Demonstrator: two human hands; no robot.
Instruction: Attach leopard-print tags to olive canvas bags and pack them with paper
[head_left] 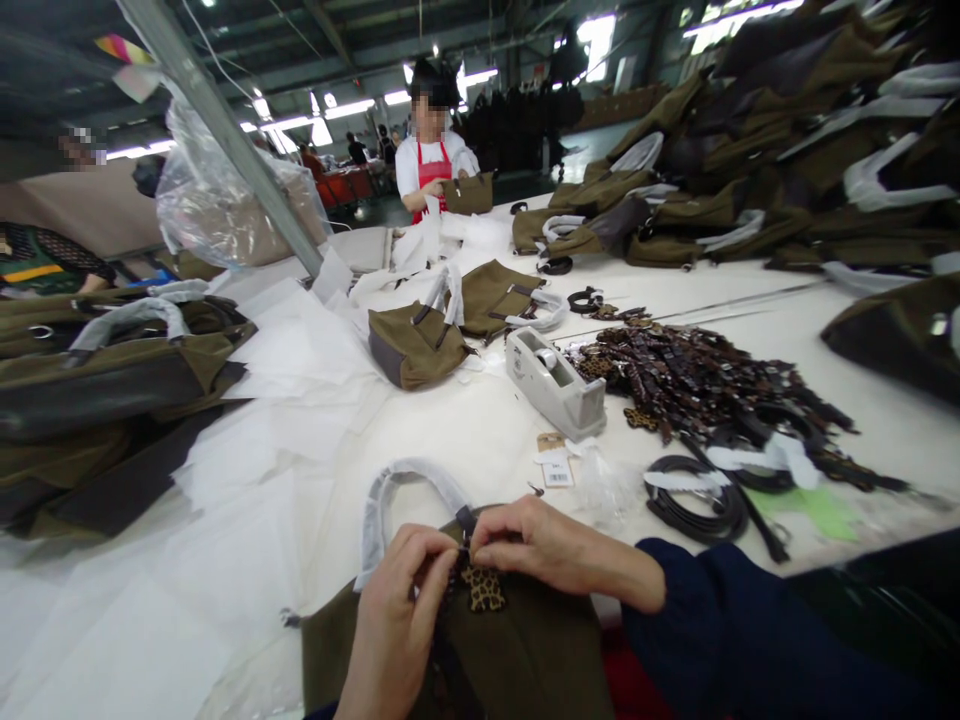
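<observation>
An olive handbag (532, 650) lies right in front of me, its handle (375, 515) wrapped in white paper. At the base of that handle, my left hand (409, 600) and my right hand (525, 545) meet with their fingertips pinched. Between them is the thin upper end of a leopard-print charm (484, 588), which hangs against the bag. Dark strips also hang beside the charm, partly hidden by my left hand. The exact piece in each pinch is too small to make out fully.
A tape dispenser (555, 385) stands beyond the bag. To its right lie a heap of dark brown straps and charms (697, 375) and a coiled black strap (697, 500). White paper sheets (277, 450) spread leftward. Bags (97, 370) are stacked both sides. A person in a red apron (435, 165) handles a bag opposite.
</observation>
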